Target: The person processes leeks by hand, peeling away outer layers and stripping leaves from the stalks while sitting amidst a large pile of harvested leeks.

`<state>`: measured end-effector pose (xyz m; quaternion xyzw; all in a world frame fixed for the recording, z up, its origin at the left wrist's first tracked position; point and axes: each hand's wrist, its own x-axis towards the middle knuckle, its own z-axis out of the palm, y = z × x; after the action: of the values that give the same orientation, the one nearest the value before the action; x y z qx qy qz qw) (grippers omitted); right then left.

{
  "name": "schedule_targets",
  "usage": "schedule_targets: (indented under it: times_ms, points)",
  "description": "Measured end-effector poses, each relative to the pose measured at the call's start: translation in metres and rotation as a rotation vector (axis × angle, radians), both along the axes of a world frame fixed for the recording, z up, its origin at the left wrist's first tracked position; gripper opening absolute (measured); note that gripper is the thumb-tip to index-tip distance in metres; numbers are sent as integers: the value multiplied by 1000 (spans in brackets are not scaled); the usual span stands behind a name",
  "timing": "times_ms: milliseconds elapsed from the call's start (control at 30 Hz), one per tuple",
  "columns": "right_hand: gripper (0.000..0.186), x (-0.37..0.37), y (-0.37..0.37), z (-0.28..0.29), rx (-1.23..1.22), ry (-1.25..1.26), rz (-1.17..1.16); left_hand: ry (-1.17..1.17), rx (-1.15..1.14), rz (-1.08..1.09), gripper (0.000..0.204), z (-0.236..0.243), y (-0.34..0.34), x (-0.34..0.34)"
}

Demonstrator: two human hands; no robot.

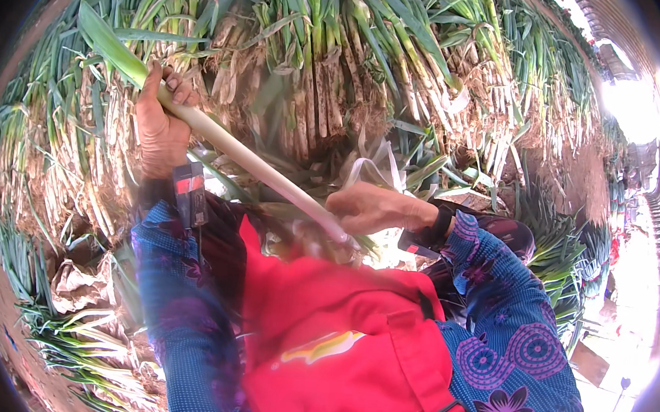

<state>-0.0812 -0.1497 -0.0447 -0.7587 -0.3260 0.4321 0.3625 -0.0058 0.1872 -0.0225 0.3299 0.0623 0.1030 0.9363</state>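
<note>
A thick green onion slants across my lap, its green leaf end at the upper left and its pale root end at the lower right. My left hand is closed around the upper stalk, just below the green part. Near the root end, my right hand has its fingers curled against the side of the stalk. Those fingertips are partly hidden, so what they pinch cannot be made out. Loose peelings and pale strips lie behind and beneath my right hand.
Bundled green onions lie in a wide heap ahead, running around to the left. More onions lie at the lower left beside brown crumpled wrapping. Dark green leaves are piled at my right. A red apron covers my front.
</note>
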Motion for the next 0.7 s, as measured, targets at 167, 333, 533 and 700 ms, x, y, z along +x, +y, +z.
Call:
schedule_targets:
  times_ms: [167,333,533,700]
  points:
    - [31,-13,-2,-14,36,37,-14,-43,-33,-32,26,4,-3,-4]
    - [25,-29,8,20,145,698,-293,-136,-209,-140,26,-1,13,-6]
    - [17,-38,7,-33,320,1029,-288,-242,-330,-123,25,0,15,4]
    - [27,-36,21,3,352,805,-296,-39,25,584,29,-32,30,13]
